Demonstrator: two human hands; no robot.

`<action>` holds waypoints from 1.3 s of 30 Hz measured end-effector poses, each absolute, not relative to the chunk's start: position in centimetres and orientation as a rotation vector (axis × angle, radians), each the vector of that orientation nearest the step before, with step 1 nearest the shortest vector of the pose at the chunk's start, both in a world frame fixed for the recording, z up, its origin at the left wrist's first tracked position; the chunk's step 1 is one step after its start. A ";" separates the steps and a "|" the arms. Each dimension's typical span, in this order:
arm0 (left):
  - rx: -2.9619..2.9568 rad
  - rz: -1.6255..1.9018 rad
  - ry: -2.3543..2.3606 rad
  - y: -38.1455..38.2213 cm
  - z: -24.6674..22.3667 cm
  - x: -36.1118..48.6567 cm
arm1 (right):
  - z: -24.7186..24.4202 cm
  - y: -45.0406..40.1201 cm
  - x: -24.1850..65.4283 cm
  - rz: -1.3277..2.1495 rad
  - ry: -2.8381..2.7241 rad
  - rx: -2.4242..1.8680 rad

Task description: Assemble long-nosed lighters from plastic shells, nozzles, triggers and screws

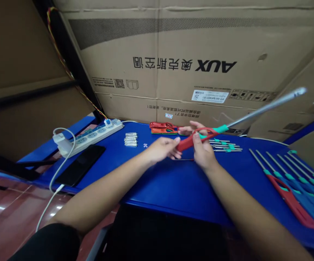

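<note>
Our right hand (203, 152) is closed around a red looped handle (195, 138), with its fingers (191, 129) showing behind the loop. The handle's teal collar (220, 128) and long metal shaft (265, 107) angle up and to the right, held above the middle of the blue bench (157, 188). Our left hand (161, 150) is partly open, its fingertips (177, 140) at the handle's lower end; we cannot tell whether they grip it. A thin dark rod (183, 159) shows just below the hands.

Toward the far edge of the bench lie a stack of short metal pins (131, 139) and a pile of red and orange handles (164, 127). Teal-collared rods (224, 146) lie just right of our right hand. More long rods (290, 170) and a red handle (290, 201) lie at the right end. A power strip (91, 136) and a black phone (80, 165) sit at the left end.
</note>
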State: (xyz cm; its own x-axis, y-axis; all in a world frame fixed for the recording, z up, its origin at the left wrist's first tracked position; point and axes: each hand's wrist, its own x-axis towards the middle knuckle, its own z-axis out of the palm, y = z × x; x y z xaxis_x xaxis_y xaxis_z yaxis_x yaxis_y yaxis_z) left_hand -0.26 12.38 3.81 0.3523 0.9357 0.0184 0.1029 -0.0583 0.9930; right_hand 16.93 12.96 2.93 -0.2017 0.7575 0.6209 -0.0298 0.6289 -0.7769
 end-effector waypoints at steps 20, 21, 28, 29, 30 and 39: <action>1.673 1.145 1.146 12.2 1.8 -1.0 | 2.8 11.1 17.9 1.495 -1.532 -0.978; 1.649 1.158 1.144 12.2 1.8 -1.0 | 2.5 11.0 17.6 1.478 -1.592 -0.990; 1.600 1.092 1.199 11.8 1.9 -0.8 | 2.2 10.8 16.9 1.198 -1.898 -0.981; 1.591 1.087 1.214 11.8 1.9 -0.8 | 2.2 10.9 17.0 1.174 -1.927 -0.975; 1.577 1.093 1.235 11.8 1.9 -0.8 | 2.1 11.0 17.2 1.171 -1.955 -0.965; 1.451 1.216 1.389 12.4 1.4 -1.0 | 1.0 10.6 17.0 0.574 -2.264 -1.120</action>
